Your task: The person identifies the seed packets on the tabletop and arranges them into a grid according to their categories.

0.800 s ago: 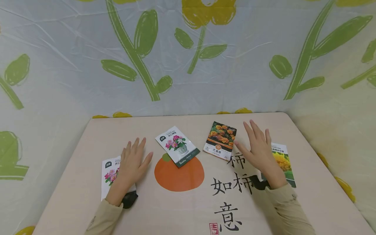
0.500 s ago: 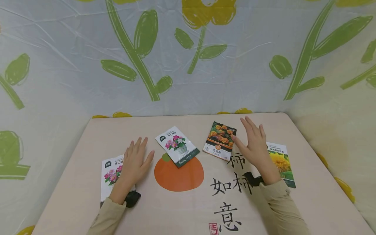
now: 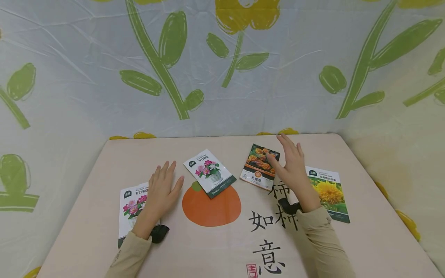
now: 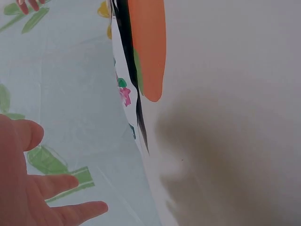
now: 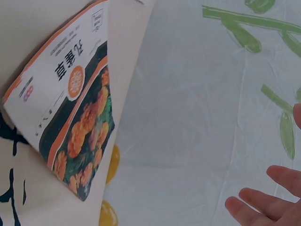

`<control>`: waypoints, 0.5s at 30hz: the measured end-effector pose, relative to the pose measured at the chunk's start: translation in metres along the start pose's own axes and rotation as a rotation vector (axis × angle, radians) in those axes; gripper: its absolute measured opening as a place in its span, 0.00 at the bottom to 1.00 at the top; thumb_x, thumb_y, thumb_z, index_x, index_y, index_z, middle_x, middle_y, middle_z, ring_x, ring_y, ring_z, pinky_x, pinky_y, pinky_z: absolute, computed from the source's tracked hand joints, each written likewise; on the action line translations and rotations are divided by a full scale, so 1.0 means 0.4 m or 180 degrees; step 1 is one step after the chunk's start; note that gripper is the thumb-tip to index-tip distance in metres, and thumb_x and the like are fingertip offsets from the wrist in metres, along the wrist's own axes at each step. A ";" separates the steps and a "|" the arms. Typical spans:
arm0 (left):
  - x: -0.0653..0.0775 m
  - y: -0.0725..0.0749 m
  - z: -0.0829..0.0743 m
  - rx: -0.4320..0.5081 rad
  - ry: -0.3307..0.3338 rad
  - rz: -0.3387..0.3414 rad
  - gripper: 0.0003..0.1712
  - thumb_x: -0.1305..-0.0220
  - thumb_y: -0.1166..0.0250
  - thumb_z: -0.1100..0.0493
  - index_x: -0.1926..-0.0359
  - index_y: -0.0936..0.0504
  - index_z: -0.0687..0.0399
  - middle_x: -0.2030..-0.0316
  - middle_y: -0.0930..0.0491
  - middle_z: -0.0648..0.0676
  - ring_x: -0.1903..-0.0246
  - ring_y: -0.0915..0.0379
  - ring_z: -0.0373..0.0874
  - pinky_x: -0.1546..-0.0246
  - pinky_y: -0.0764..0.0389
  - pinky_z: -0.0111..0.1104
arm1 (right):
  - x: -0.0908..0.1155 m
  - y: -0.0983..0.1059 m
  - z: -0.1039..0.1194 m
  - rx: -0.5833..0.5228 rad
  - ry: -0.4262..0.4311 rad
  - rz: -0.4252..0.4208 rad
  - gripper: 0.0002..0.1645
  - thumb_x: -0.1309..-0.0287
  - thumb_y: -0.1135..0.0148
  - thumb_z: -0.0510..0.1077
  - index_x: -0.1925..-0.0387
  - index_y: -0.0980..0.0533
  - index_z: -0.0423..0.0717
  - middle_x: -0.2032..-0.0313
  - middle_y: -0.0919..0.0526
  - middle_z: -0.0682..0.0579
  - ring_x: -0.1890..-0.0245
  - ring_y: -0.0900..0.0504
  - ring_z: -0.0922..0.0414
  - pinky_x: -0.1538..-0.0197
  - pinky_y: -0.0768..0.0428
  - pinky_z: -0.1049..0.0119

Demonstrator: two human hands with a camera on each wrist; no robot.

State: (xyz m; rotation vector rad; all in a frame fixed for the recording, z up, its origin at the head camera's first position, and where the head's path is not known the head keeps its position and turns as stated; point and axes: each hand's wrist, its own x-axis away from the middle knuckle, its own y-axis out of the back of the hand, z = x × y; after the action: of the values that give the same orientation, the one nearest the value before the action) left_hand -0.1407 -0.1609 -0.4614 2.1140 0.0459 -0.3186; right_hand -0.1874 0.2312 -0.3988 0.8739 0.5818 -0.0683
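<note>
Four kinds of place aside, flower seed packets lie face up on the table. My left hand (image 3: 162, 193), fingers straight and thumb apart, hovers over the edge of a white packet with pink flowers (image 3: 131, 208), hiding part of it. A similar pink-flower packet (image 3: 210, 172) lies tilted in the middle. My right hand (image 3: 292, 166) is raised with spread fingers, its thumb overlapping the orange marigold packet (image 3: 260, 166) in the head view. That packet (image 5: 77, 99) shows whole in the right wrist view. Beside my right wrist lies a yellow-flower packet (image 3: 329, 193). Both hands hold nothing.
The pale table (image 3: 194, 255) bears a printed orange persimmon (image 3: 212, 208) and black brush characters (image 3: 269, 256). A flower-patterned cloth (image 3: 278, 104) hangs behind and at both sides. Black straps (image 3: 159, 234) sit at the wrists.
My right hand has moved left and slightly away from me, uncovering more of the yellow-flower packet. My left hand has drifted slightly right. The packets lie as before.
</note>
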 end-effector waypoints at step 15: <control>-0.027 -0.004 -0.029 0.0169 0.0024 0.0160 0.38 0.26 0.50 0.42 0.24 0.43 0.57 0.25 0.48 0.65 0.27 0.60 0.69 0.31 0.57 0.64 | -0.042 -0.042 0.029 -0.0414 -0.0045 0.0082 0.40 0.31 0.42 0.53 0.26 0.42 0.40 0.26 0.43 0.38 0.26 0.48 0.42 0.26 0.66 0.43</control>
State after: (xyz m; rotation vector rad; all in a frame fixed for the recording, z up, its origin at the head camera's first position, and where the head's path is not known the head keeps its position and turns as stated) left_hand -0.1490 -0.1492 -0.4540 2.1651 -0.0114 -0.2848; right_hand -0.2011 0.2087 -0.3966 0.7537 0.5554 -0.0133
